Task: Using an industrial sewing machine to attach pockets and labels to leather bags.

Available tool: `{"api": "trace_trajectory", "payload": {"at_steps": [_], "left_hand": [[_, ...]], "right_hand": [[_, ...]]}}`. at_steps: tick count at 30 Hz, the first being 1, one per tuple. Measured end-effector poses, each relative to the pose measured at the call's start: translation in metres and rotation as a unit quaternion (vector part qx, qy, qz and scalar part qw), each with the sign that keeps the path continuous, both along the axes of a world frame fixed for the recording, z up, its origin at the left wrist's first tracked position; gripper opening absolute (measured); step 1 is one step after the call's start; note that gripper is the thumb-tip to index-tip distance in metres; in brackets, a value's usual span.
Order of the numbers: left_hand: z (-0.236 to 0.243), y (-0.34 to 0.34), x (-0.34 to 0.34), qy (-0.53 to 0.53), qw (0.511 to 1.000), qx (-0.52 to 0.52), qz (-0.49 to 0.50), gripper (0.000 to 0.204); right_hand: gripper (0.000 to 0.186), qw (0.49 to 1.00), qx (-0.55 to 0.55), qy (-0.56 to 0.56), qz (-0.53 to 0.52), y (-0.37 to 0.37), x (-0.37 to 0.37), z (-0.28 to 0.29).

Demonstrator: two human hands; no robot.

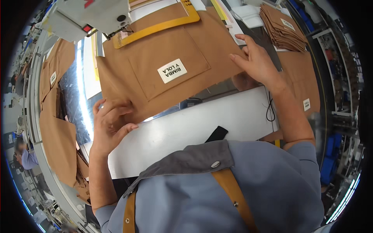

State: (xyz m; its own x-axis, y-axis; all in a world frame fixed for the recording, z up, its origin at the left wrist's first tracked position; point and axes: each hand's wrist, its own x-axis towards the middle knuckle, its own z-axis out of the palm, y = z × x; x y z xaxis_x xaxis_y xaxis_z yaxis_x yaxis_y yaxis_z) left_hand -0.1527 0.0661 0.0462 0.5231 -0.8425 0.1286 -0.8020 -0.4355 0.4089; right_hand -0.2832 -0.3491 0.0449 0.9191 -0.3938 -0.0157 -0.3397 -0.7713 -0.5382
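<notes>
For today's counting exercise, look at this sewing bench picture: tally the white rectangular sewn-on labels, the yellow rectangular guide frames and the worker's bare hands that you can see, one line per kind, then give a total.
White rectangular sewn-on labels: 4
Yellow rectangular guide frames: 1
Bare hands: 2, left hand and right hand
Total: 7

Left hand (110, 124) curls, fingers bent; right hand (254, 62) lies flat, fingers spread, both forearms reaching forward.
</notes>
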Motion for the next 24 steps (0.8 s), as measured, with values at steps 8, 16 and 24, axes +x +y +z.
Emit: {"api": "trace_trajectory", "payload": {"at_steps": [8,16,24], "left_hand": [[-0.022,-0.025,-0.054,-0.084,0.995,0.05,0.007,0.084],[-0.037,-0.012,-0.077,-0.135,0.986,0.047,0.081,0.073],[-0.033,-0.025,-0.072,-0.146,0.986,0.013,0.077,0.069]], "right_hand": [[0.072,0.994,-0.031,-0.089,-0.046,-0.002,-0.013,-0.024],[0.056,0.998,-0.027,-0.053,-0.014,-0.006,-0.018,-0.027],[0.065,0.957,-0.245,-0.152,0.034,0.016,-0.007,-0.03]]}}
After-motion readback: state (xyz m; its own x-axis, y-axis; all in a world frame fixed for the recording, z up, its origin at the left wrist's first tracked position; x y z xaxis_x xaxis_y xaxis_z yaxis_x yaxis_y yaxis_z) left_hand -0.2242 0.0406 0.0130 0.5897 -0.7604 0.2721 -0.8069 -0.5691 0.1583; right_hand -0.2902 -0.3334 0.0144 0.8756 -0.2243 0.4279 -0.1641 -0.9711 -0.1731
